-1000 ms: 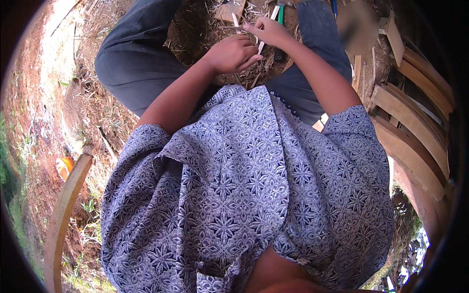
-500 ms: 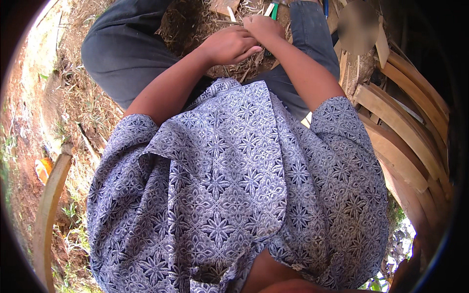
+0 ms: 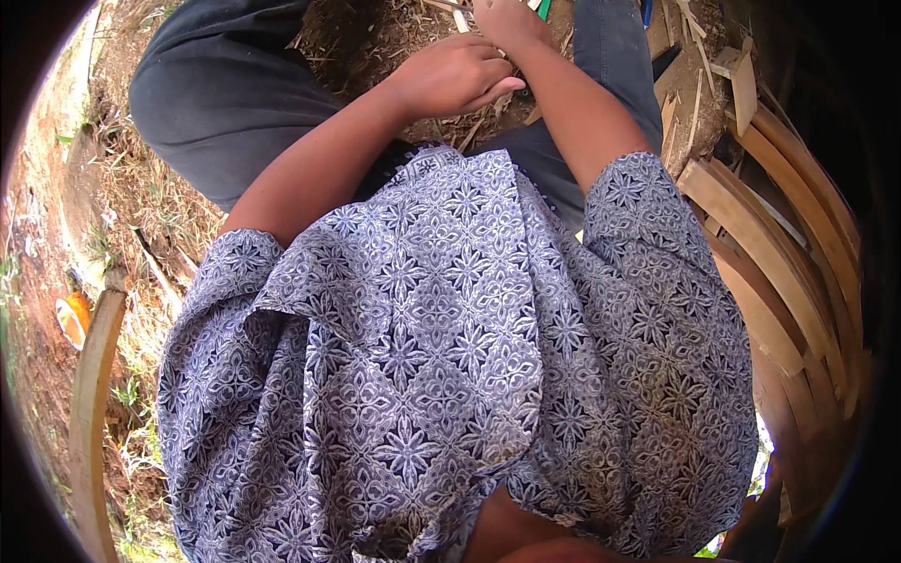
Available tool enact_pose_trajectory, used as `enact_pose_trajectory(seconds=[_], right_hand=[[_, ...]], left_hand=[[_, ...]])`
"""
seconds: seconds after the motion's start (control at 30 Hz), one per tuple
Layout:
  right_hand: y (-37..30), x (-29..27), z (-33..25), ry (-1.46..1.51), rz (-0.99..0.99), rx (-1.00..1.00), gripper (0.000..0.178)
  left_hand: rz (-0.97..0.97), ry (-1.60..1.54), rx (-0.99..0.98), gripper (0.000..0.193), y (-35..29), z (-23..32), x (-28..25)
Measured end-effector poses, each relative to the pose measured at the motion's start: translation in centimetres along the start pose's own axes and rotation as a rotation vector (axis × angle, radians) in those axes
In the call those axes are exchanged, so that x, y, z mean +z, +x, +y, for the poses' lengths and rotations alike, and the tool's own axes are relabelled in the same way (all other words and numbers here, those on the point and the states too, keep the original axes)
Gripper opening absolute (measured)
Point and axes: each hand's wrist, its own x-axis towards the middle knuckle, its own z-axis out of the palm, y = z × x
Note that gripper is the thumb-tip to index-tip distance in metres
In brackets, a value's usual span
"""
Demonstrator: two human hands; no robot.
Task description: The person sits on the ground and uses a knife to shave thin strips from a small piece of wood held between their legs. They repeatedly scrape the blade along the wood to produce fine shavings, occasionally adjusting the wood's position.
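My left hand (image 3: 457, 75) is at the upper middle of the head view, its fingers curled together and the thumb stretched out to the right. Just beyond it, at the top edge, is my right hand (image 3: 511, 22), bent over with its fingers closed. Whatever either hand grips is hidden behind knuckles and wrists. A thin pale wood strip (image 3: 460, 20) shows beside the right hand's fingers. On that hand's other side, part of a green object (image 3: 543, 8) is cut off by the edge. Both hands are between my legs in dark trousers (image 3: 225, 94), above shavings-strewn ground.
Several curved wooden pieces (image 3: 751, 225) are stacked at the right. Offcuts and thin slivers (image 3: 696, 103) lie beside my right leg, near a blue item (image 3: 647, 11). One long curved board (image 3: 91, 403) stands at the far left, by an orange object (image 3: 72, 319) on grassy soil.
My hands and legs have shifted up in the picture, so less shows beyond my right hand. A blurred round shape at the upper right is gone. My hands' poses look nearly the same.
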Motion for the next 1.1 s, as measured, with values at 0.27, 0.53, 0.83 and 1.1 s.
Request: enact_pose_trajectory(seconds=[0.27,0.53,0.83,1.1], right_hand=[[0.8,-1.0,0.0,0.087,-0.084,-0.042,0.07],[0.3,0.8,3.6,0.165,-0.2,-0.233,0.124],[-2.8,-1.2,4.9,0.103,-0.311,-0.171,0.122],[-3.3,-1.2,3.4,0.133,-0.258,-0.111,0.116]], left_hand=[[-0.037,-0.048,-0.05,0.035,0.4,1.5,-0.7],[0.055,-0.108,-0.086,0.024,0.9,0.6,-1.3],[-0.041,-0.108,-0.135,0.026,1.6,-0.2,-0.9],[-0.01,-0.149,-0.139,0.02,1.1,0.1,-1.2]])
